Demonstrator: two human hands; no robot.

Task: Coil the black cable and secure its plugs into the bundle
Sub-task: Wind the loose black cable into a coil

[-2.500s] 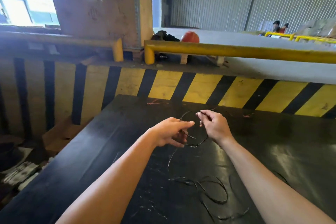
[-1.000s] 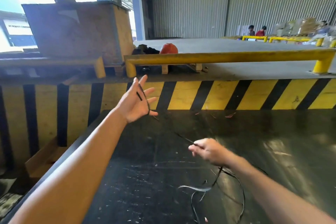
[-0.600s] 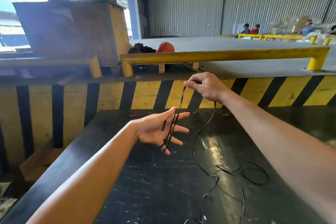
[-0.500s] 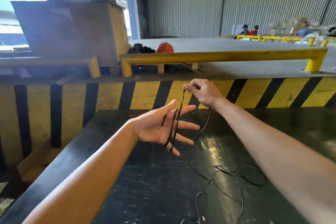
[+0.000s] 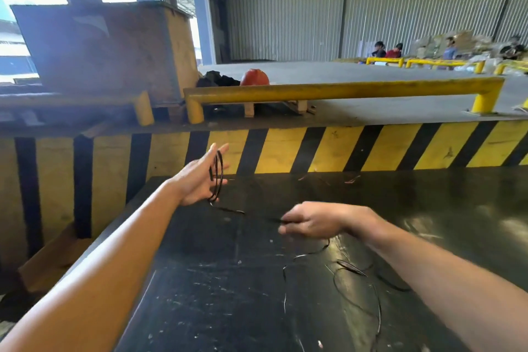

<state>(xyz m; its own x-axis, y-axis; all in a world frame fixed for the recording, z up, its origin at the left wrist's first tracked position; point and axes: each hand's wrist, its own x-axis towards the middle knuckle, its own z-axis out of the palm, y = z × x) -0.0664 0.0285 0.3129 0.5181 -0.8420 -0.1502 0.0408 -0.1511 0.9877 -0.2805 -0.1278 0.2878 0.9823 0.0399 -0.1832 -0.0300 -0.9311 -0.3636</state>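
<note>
Since half a second ago, your right hand [image 5: 310, 221] is dropping from above to table [image 5: 200, 280] level, pinching the black cable [image 5: 218, 177]. Your left hand [image 5: 200, 177] is splayed, loops around its fingers. Winding step; slack lying below. Next: bring another turn over.

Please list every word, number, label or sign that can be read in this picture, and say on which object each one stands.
No text can be read in this view.
The cardboard box shows only a pale torn patch, no letters.
The yellow and black barrier bears stripes only, no wording.
The black cable looped over the left hand shows no marking.
</note>
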